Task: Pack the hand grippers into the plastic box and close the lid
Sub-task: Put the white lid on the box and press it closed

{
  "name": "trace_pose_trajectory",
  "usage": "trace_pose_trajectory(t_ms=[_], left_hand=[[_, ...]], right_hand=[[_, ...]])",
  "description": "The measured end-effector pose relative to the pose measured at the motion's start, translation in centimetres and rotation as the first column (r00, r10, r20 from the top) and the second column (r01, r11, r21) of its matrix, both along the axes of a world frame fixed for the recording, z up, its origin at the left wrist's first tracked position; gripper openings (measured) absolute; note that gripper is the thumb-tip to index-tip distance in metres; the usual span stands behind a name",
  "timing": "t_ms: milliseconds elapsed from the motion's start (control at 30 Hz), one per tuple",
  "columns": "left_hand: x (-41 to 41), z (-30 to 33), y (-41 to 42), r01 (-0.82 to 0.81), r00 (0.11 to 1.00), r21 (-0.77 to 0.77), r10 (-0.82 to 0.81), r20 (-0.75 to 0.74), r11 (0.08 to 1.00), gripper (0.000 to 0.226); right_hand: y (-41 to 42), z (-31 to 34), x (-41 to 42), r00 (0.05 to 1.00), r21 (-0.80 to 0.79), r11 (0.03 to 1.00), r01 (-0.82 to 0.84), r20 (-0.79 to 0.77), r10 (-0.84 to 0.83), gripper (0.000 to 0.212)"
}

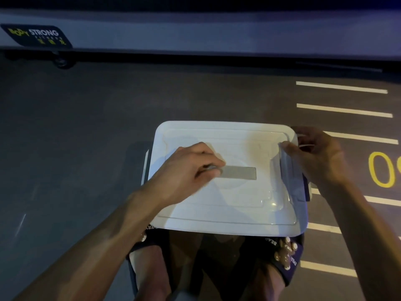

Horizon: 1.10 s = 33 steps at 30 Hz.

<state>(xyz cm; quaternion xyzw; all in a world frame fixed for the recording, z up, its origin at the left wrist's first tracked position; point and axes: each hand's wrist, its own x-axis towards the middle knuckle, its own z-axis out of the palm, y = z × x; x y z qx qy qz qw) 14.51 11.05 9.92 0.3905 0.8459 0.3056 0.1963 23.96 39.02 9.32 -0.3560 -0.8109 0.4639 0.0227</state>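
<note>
A white plastic lid [236, 198] covers the plastic box on the dark floor in front of me. It carries a grey rectangular label [238, 173] near its middle. My left hand [191, 168] rests knuckles-up on the lid's left half, fingers curled against the label's left end. My right hand [319, 157] is at the lid's right edge, thumb on top of the rim and fingers around the dark blue side latch [293, 177]. A pale latch [145, 168] shows at the left side. No hand grippers are visible; the box's inside is hidden by the lid.
Dark gym flooring surrounds the box, with white stripes [342, 109] and yellow digits [382, 169] painted at the right. A long pale machine base with a "Body Strong" label [36, 35] runs across the back. My feet in dark sandals [286, 255] stand just under the box's near edge.
</note>
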Motion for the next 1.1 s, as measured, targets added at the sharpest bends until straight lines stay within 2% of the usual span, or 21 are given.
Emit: trace_pose_trajectory(t_ms=[33, 100, 167, 200, 233, 300, 367, 400, 467, 567, 700, 800, 900, 1000, 1100], left_hand=[[-0.3, 0.1, -0.5, -0.038, 0.998, 0.013, 0.038, 0.046, 0.999, 0.02], [-0.7, 0.2, -1.8, -0.154, 0.987, -0.012, 0.154, -0.039, 0.988, 0.027], [-0.8, 0.1, -3.5, -0.346, 0.931, -0.101, 0.329, -0.16, 0.933, 0.051], [-1.0, -0.2, -4.4, -0.441, 0.894, -0.162, 0.418, -0.159, 0.883, 0.066], [-1.1, -0.3, -5.1, -0.521, 0.853, -0.225, 0.511, -0.105, 0.824, 0.081], [-1.3, -0.9, -6.0, -0.618, 0.735, -0.274, 0.665, 0.131, 0.737, 0.096], [-1.3, -1.3, -6.3, -0.657, 0.586, -0.287, 0.712, 0.386, 0.697, 0.076], [-1.2, -1.3, -6.1, -0.658, 0.538, -0.294, 0.706, 0.46, 0.693, 0.061], [-0.9, -1.3, -6.0, -0.667, 0.497, -0.283, 0.694, 0.521, 0.689, 0.044], [-0.5, -1.5, -5.9, -0.698, 0.511, -0.259, 0.718, 0.472, 0.668, 0.042], [0.3, -2.0, -5.2, -0.672, 0.659, -0.295, 0.73, 0.179, 0.679, 0.063], [0.6, -2.1, -4.6, -0.66, 0.714, -0.289, 0.699, 0.049, 0.694, 0.055], [0.5, -2.2, -4.3, -0.665, 0.726, -0.225, 0.687, 0.029, 0.712, 0.046], [-1.0, -2.4, -3.7, -0.67, 0.724, -0.22, 0.69, 0.018, 0.709, 0.043], [-3.9, -2.0, -2.2, -0.667, 0.723, -0.245, 0.69, 0.015, 0.704, 0.041]], right_hand=[[0.1, 0.3, 0.0, 1.0, -0.024, 1.0, -0.006, 0.004, 0.006, 0.036], [0.2, 0.7, 0.1, 0.999, -0.043, 0.999, -0.021, 0.028, 0.022, 0.036], [0.2, 1.0, 0.3, 0.997, -0.053, 0.998, -0.038, 0.063, 0.041, 0.038], [0.3, 1.0, 0.5, 0.996, -0.061, 0.997, -0.042, 0.082, 0.047, 0.041], [0.4, 1.0, 0.7, 0.992, -0.076, 0.996, -0.04, 0.114, 0.049, 0.045], [0.7, 1.1, 0.8, 0.973, -0.117, 0.993, -0.012, 0.229, 0.038, 0.05], [1.1, 1.4, 0.8, 0.944, -0.15, 0.989, 0.012, 0.326, 0.038, 0.052], [1.2, 1.5, 0.7, 0.936, -0.156, 0.988, 0.017, 0.35, 0.039, 0.053], [1.2, 1.9, 0.5, 0.93, -0.167, 0.986, 0.016, 0.366, 0.047, 0.055], [1.0, 2.3, 0.2, 0.928, -0.149, 0.989, 0.018, 0.371, 0.038, 0.055], [0.5, 2.7, -0.3, 0.923, -0.091, 0.996, -0.007, 0.384, 0.041, 0.053], [0.2, 2.9, -1.0, 0.914, -0.026, 0.999, -0.037, 0.402, 0.044, 0.045], [0.1, 3.0, -1.5, 0.914, 0.012, 0.997, -0.073, 0.4, 0.062, 0.037], [0.3, 3.1, -2.3, 0.916, 0.054, 0.996, -0.072, 0.398, 0.045, 0.038], [0.9, 2.8, -4.5, 0.918, 0.195, 0.974, -0.12, 0.395, 0.034, 0.04]])
